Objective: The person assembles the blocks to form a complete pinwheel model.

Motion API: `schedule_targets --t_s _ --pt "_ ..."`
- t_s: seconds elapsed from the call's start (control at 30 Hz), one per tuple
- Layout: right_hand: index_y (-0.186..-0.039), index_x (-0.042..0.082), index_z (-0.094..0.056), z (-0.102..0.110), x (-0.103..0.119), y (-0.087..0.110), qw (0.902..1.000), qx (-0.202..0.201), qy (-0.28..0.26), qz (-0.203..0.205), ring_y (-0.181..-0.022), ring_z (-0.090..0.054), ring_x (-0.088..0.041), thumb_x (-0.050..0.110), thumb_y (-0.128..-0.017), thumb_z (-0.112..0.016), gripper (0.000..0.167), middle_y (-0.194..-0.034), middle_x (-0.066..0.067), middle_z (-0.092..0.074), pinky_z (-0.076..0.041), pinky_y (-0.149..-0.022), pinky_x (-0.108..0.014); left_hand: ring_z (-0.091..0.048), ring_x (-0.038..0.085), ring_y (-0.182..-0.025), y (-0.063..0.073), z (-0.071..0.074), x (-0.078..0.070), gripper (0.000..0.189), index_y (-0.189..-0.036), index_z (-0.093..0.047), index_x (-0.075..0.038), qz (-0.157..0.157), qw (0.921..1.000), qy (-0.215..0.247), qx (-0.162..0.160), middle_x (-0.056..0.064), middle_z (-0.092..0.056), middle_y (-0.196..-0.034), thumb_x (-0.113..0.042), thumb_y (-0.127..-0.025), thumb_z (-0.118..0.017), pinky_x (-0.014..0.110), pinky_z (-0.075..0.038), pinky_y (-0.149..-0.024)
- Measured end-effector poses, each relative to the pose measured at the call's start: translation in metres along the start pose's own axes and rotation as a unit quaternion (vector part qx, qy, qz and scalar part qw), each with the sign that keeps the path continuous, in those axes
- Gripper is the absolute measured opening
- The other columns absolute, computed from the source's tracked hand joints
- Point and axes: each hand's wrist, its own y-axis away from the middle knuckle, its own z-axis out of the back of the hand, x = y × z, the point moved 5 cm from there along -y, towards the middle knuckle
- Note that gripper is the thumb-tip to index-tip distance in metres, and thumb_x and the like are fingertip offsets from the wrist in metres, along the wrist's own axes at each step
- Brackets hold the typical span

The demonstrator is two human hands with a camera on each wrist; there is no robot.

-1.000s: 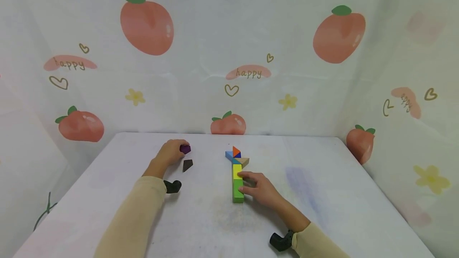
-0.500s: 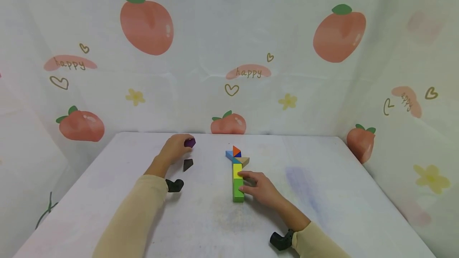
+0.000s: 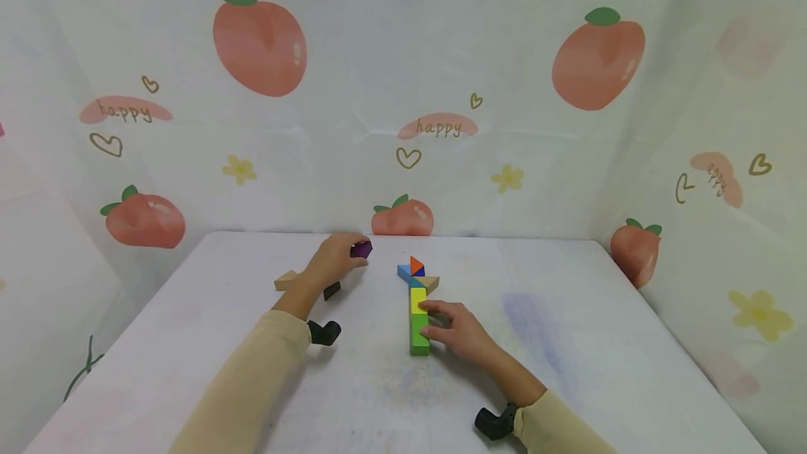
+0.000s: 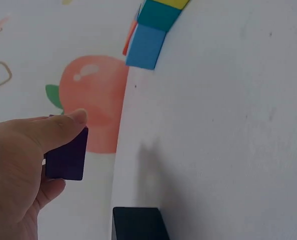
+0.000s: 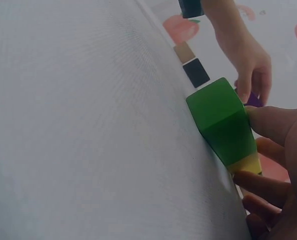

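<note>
My left hand [image 3: 330,261] pinches a purple block [image 3: 361,250] between thumb and fingers, near the table's far edge. In the left wrist view the thumb lies over that purple block [image 4: 71,160]. My right hand [image 3: 463,335] touches the right side of a block row: its thumb is at the green block [image 3: 419,336], a fingertip at the yellow block [image 3: 418,300]. The right wrist view shows the thumb against the green block [image 5: 221,115]. Beyond the yellow one sit light-blue [image 3: 403,272], teal [image 3: 416,284], tan [image 3: 431,284], dark-blue [image 3: 419,272] and orange [image 3: 416,265] pieces.
A black block [image 3: 331,291] lies below the left hand, partly covered by it. To its left is a natural-wood block [image 3: 286,280]. The white table [image 3: 353,398] meets a fruit-printed cloth [image 3: 353,90] at its back and sides.
My left hand has carried the purple block to the right and slightly away, toward the block row. The wood block has come into view behind it. My right hand stays put.
</note>
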Motion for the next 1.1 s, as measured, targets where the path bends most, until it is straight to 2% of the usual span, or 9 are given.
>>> schedule_targets --t_s 0.17,0.4,0.63,1.1 --pt "-0.133 0.015 -0.060 0.000 0.000 0.000 1.0000 0.000 -0.003 -0.006 -0.127 -0.045 -0.031 0.028 -0.090 -0.071 0.046 -0.133 -0.004 -0.059 -0.033 -0.105 -0.057 -0.058 0.030 -0.109 -0.001 -0.006 -0.008 0.046 -0.126 -0.064 -0.006 -0.011 0.9999 -0.001 -0.002 0.014 -0.064 -0.120 -0.019 -0.084 -0.078 0.046 -0.047 -0.093" --pt "-0.134 0.016 -0.060 0.000 0.000 0.000 0.9999 0.004 -0.003 -0.014 -0.128 -0.045 -0.031 0.030 -0.090 -0.071 0.047 -0.133 -0.004 -0.058 -0.033 -0.105 -0.057 -0.055 0.029 -0.111 0.000 -0.018 -0.015 0.047 -0.129 -0.062 -0.008 0.018 0.9995 0.006 0.025 0.012 -0.062 -0.125 -0.022 -0.086 -0.076 0.045 -0.047 -0.094" --pt "-0.134 0.017 -0.060 0.000 0.000 0.001 0.9998 0.003 -0.002 -0.018 -0.128 -0.045 -0.032 0.030 -0.090 -0.071 0.047 -0.133 -0.004 -0.058 -0.033 -0.104 -0.059 -0.055 0.029 -0.113 -0.001 -0.029 -0.016 0.048 -0.129 -0.062 -0.008 0.019 0.9995 0.008 0.022 0.012 -0.062 -0.126 -0.023 -0.086 -0.076 0.045 -0.047 -0.095" --pt "-0.133 0.016 -0.061 0.001 0.001 0.000 0.9999 0.000 -0.005 -0.009 -0.127 -0.046 -0.031 0.029 -0.091 -0.070 0.045 -0.132 -0.004 -0.059 -0.032 -0.104 -0.059 -0.056 0.027 -0.110 0.004 -0.048 -0.021 0.047 -0.127 -0.064 -0.009 0.030 0.9986 -0.001 0.045 0.010 -0.064 -0.123 -0.022 -0.084 -0.078 0.043 -0.048 -0.095"
